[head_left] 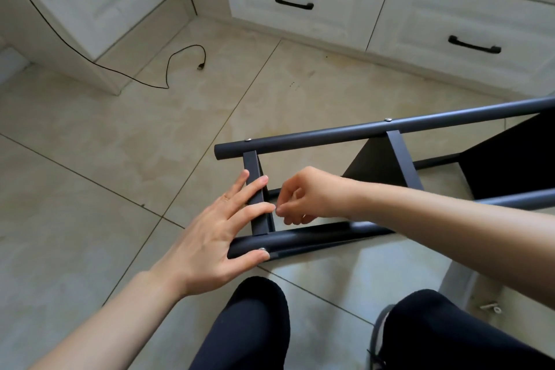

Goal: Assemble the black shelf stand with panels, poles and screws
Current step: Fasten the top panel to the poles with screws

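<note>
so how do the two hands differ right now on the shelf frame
The left hand lies flat with fingers spread, pressing the end panel and near pole; the right hand has its fingers curled, pinching something too small to make out. The left hand rests outside the frame end; the right hand reaches in between the poles. Both work at the same panel.

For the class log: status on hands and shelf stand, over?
Left hand flat on end panel and near pole. Right hand curled, grip contents unclear. Stand lying sideways. Nothing obstructing.
</note>
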